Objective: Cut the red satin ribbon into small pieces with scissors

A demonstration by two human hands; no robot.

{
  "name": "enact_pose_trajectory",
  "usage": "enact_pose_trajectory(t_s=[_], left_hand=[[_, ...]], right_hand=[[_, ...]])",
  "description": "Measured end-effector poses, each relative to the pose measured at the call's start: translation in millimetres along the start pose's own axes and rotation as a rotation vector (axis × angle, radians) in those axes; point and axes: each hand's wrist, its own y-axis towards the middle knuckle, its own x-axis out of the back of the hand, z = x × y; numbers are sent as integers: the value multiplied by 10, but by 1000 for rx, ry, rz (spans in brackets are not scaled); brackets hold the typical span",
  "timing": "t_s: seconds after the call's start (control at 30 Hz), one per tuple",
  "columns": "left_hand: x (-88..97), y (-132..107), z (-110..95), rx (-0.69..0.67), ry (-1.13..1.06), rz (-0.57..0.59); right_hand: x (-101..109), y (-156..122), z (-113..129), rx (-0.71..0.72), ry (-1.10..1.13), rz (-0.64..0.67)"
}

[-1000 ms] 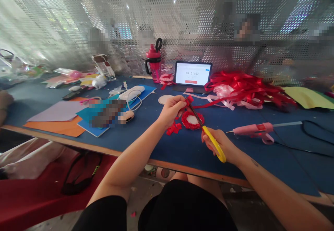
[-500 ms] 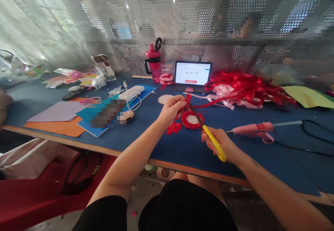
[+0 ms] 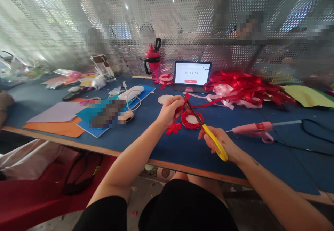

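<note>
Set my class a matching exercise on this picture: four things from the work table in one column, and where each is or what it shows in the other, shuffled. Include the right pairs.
1. Scissors
2. Glue gun
3. Tablet
4. Bottle

A. Displaying 00:01:57
B. Standing upright, with a black handle
C. Held in the right hand
D. Lying on the blue table

Right pairs: 1-C, 2-D, 3-A, 4-B
</note>
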Motion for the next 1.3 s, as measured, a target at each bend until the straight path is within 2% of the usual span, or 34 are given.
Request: enact_pose_trajectory(t_s=[0.2, 0.43, 0.67, 1.03, 1.3], left_hand=[[-2, -3, -16, 1, -18, 1], [-5, -11, -32, 18, 4, 13], [4, -17, -3, 24, 26, 77], [12, -28, 48, 33, 43, 143], [0, -25, 31, 56, 37, 127]], right_hand=[[11, -15, 3, -17, 21, 31], [22, -19, -16, 94, -55, 89], [25, -10, -72, 145, -76, 56], [-8, -27, 14, 95, 2, 68], [-38, -11, 14, 1, 53, 37]])
